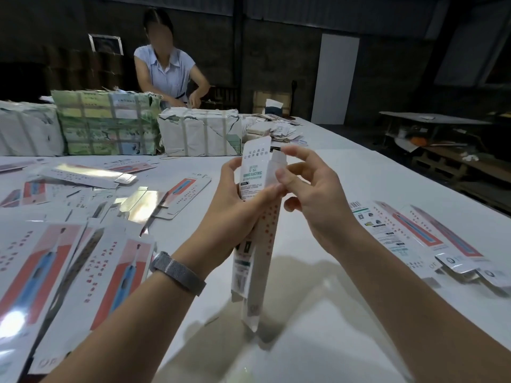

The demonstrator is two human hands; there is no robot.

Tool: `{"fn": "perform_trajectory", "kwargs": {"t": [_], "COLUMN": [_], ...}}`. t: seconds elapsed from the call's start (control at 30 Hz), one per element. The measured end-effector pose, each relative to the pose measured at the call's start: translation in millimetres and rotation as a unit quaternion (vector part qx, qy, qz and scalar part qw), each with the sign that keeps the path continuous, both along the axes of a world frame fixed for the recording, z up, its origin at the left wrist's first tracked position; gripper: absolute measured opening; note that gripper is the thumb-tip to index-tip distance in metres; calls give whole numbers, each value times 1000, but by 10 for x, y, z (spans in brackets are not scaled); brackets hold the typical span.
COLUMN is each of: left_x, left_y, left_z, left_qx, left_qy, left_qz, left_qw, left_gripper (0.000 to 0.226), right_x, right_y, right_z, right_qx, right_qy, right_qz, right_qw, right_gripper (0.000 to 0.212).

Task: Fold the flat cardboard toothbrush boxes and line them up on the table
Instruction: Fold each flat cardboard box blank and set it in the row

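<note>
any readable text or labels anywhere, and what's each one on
"SONIC ELECTRIC": teal print on the box gripped by the left hand.
Chinese lines above it: too blurred to read.
Red print on flat boxes: unreadable.
Barcode on folded boxes: digits too small.

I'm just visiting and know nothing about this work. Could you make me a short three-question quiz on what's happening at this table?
1. True or false: the left hand grips the box held upright.
2. Where do the folded boxes lie? A) by the right arm B) on the wrapped bundles C) on the floor
3. Fill in: the right hand works at the box's ___ end.

Key: 1 true; 2 A; 3 top.
</note>
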State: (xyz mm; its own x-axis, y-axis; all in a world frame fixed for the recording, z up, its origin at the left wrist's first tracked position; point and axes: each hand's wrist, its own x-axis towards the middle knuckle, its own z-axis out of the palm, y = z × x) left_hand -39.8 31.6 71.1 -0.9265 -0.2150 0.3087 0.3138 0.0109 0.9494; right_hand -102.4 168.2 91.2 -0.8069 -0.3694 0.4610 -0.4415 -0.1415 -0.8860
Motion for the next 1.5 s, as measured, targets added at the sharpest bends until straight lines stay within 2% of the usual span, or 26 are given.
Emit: {"fn": "perform_trajectory", "kwargs": {"t": [0.13,0.27,0.37,0.43,0.53,0.67,0.77,0.93,1.17,1.37,1.5], "left_x": [53,80,82,68,26,27,22,-4,-15,-15,-35], "left_y": [25,14,48,69,88,37,18,91,131,190,215], "left_z": [52,43,72,79,37,12,13,3,-23,-83,-78], "left_qx": [82,127,105,67,31,-24,-70,-44,-24,-26,-6], "left_qy": [-47,-78,-64,-31,38,134,162,137,116,96,65], "left_qz": [-111,-127,-74,-10,65,158,147,49,13,-3,-25], "left_qw": [989,981,990,997,997,978,973,988,993,995,998], "left_gripper": [48,52,66,67,65,61,52,45,29,15,19], "right_x": [0,24,52,92,178,242,262,225,71,45,-6], "right_y": [1,-54,-79,-128,-227,-249,-235,-216,-180,-159,-110], "right_z": [-28,-81,-118,-160,-227,-211,-183,-184,-195,-228,-204], "right_qx": [-36,68,51,21,-50,-119,-140,-136,-39,-58,-81], "right_qy": [-12,7,-19,-22,-45,-81,-109,-98,11,32,31], "right_qz": [59,-28,10,28,85,163,202,185,56,12,-9], "right_qw": [998,997,998,999,994,976,963,968,998,998,996], "right_gripper": [30,42,54,56,53,46,42,40,30,18,16]}}
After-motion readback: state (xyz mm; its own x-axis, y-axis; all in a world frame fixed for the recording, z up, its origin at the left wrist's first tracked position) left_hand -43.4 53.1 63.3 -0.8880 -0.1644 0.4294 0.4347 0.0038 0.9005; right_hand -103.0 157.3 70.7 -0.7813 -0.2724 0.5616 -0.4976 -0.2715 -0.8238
